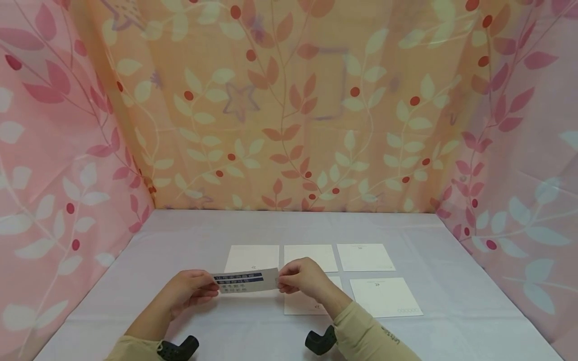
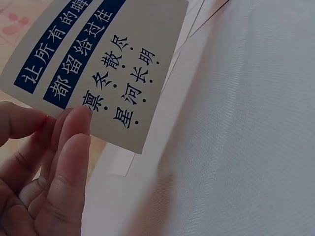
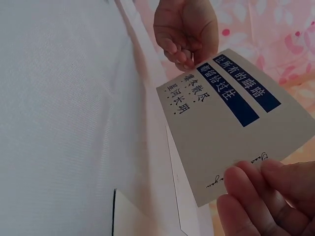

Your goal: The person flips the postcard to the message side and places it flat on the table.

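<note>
Between both hands a printed card [image 1: 253, 281] is held above the table, tilted so its face shows. Dark blue bands with pale characters and lines of dark characters fill one end of the card [image 2: 113, 64]. My left hand [image 1: 191, 291] pinches its left edge. On the opposite edge, thumb and fingers of my right hand [image 1: 304, 281] grip it, beside small script writing seen in the right wrist view. Behind the hands, cream cards lie flat in two rows; one at the upper left [image 1: 253, 256] is partly covered by the held card.
In the back row lie a middle card [image 1: 316, 255] and a right card [image 1: 365, 257]. Nearer, one card [image 1: 304, 304] is partly under my right forearm, with another card [image 1: 386, 297] to its right. A white cloth [image 1: 189, 230] covers the table; leaf-patterned curtains [image 1: 289, 125] surround it.
</note>
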Demonstrator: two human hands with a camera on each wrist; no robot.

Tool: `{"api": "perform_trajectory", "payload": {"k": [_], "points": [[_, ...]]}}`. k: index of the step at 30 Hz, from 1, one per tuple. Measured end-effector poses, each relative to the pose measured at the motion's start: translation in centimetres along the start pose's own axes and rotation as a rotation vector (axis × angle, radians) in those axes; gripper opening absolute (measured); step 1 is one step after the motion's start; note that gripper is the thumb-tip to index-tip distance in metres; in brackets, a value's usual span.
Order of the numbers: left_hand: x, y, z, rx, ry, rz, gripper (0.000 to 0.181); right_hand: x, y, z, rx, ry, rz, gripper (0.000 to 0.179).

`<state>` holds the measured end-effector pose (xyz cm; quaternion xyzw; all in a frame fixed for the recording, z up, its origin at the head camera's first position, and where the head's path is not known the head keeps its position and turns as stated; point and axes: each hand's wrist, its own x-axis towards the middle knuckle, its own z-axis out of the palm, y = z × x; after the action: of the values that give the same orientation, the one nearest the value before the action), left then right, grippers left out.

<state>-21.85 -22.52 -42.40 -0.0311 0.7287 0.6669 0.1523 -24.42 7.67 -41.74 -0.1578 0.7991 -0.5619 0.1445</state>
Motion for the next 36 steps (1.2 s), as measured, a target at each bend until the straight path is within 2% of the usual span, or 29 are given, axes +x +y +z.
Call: {"api": "perform_trajectory", "payload": {"k": [12,21,28,36], "points": [[-0.2,0.0,-0.1,0.022,-0.033,0.027,0.025,-0.1,0.2,0.3,0.047,-0.004,-0.027,0.011],[0.1,-0.2,0.4,0.081,0.043,-0.003,0.028,-0.3,0.3,0.2,0.035,-0.002,-0.038,0.006],[0.2,-0.4,0.7,0.081,0.066,0.018,0.021,-0.2,0.8,0.5,0.062,0.029,-0.026,0.006],[0.5,-0.6,1.2,0.075,0.174,-0.01,0.029,0.1,1.1,1.1,0.102,0.097,-0.012,0.012]]}}
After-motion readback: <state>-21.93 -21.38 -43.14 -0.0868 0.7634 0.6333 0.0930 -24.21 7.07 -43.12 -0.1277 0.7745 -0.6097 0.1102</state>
